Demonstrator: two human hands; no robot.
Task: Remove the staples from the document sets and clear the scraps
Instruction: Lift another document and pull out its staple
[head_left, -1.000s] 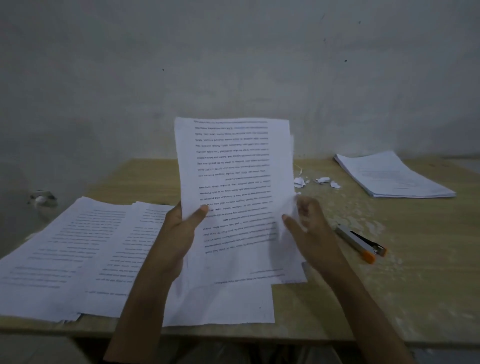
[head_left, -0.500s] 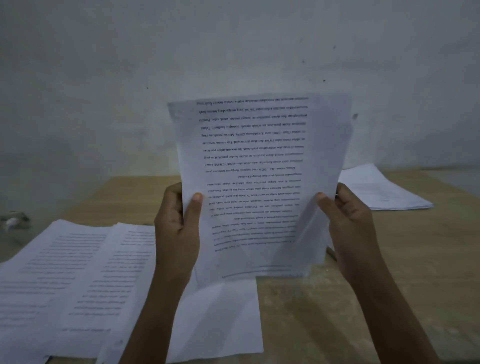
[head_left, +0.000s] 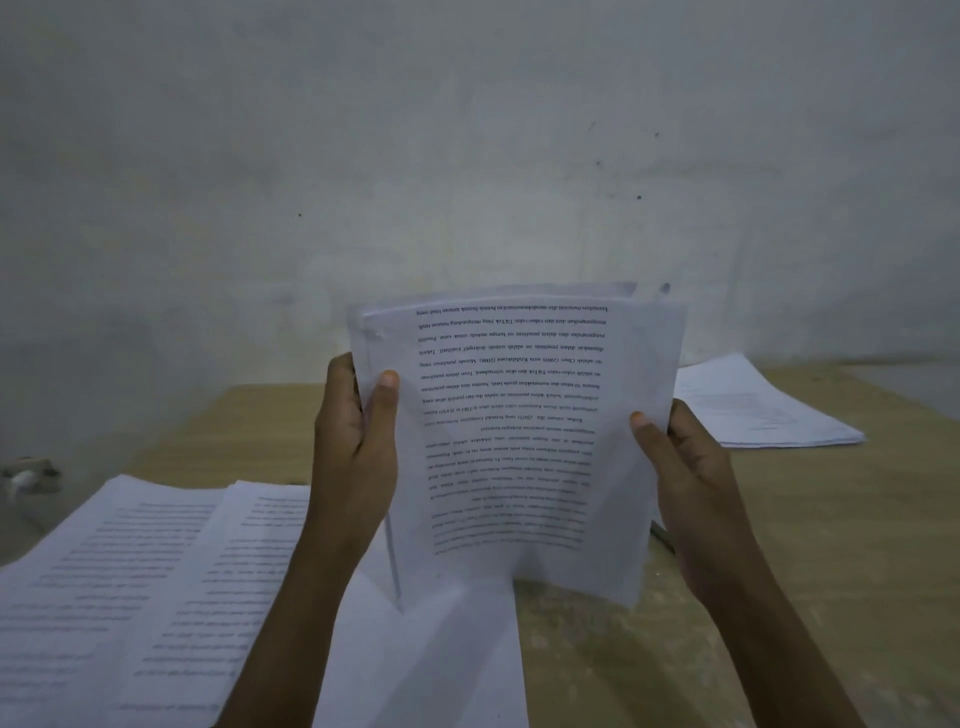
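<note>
I hold a set of printed pages (head_left: 514, 431) upright in front of me, text upside down, its lower edge close to the table. My left hand (head_left: 358, 447) grips its left edge with the thumb on the front. On the right edge, my right hand (head_left: 685, 478) grips the same set, thumb in front. The sheets bow slightly and fan apart at the top. No staple shows from here. The paper scraps are hidden behind the held pages.
Loose printed sheets (head_left: 130, 582) lie spread over the left of the wooden table (head_left: 779, 519), and one blank sheet (head_left: 447, 654) lies under the held set. A neat paper stack (head_left: 753, 410) sits at the back right. A grey wall stands close behind.
Both hands have gripped the page set by its sides and lifted it upright, then lowered it a little. The right hand moved from the set's lower right corner to its right edge.
</note>
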